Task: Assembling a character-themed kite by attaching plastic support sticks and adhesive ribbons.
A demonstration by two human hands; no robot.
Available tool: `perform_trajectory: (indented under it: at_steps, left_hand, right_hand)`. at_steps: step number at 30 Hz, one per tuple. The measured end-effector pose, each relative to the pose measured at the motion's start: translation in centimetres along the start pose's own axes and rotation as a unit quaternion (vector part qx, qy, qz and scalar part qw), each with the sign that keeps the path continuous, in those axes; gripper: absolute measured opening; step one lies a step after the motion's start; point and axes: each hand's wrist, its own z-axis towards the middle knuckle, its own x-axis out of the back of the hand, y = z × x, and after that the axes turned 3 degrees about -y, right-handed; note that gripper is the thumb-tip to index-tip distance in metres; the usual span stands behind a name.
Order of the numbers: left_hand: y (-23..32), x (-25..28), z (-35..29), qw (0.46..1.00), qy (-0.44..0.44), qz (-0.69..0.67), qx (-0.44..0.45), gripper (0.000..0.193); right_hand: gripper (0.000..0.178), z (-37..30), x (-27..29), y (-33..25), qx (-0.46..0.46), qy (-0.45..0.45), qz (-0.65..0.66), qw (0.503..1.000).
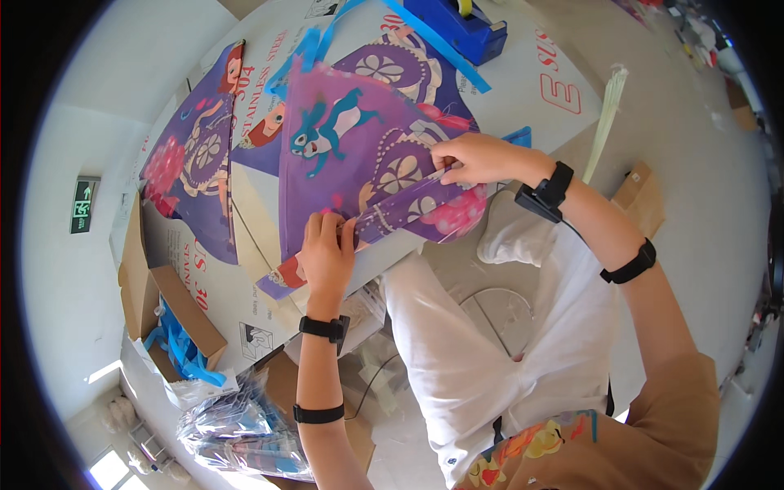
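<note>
Item: purple printed panel (347, 175), 1 pc – on white board (523, 94), nr edge seemingly folded to a strip. L hand (325, 249): thumb + fingers pinching strip, nr left. R hand (469, 159): thumb + forefinger pinching strip, far right. Handling, adv.: keep strip taut btwn pinches, even width, no twist. Hidden: strip's underside; L fingertips, partly. Unclear: panel's far-right limit – blends w/ similar panel (384, 64) beneath.

Left grip (330, 247) and farther-forward right grip (475, 158), both with fingers (452, 150) bent, forearms (320, 377) well apart
</note>
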Motion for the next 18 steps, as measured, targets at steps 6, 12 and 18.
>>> perform_trajectory:
  at_steps: [6,12,18]
  left_hand:
    - [0.4,-1.0,-1.0,0.994,0.103,-0.003,0.017,0.022]
    - [2.1,-1.2,-3.1,0.991,0.076,0.089,-0.063,0.035]
    - [1.9,-2.0,-3.3,0.996,0.024,0.075,-0.042,0.043]
  right_hand:
    - [0.021,0.4,-0.3,-0.1,-0.006,0.0,0.007,1.0]
    - [0.022,0.3,-0.1,-0.1,-0.045,0.008,0.026,0.999]
    - [0.022,-0.2,1.0,0.0,-0.057,0.02,-0.034,0.998]
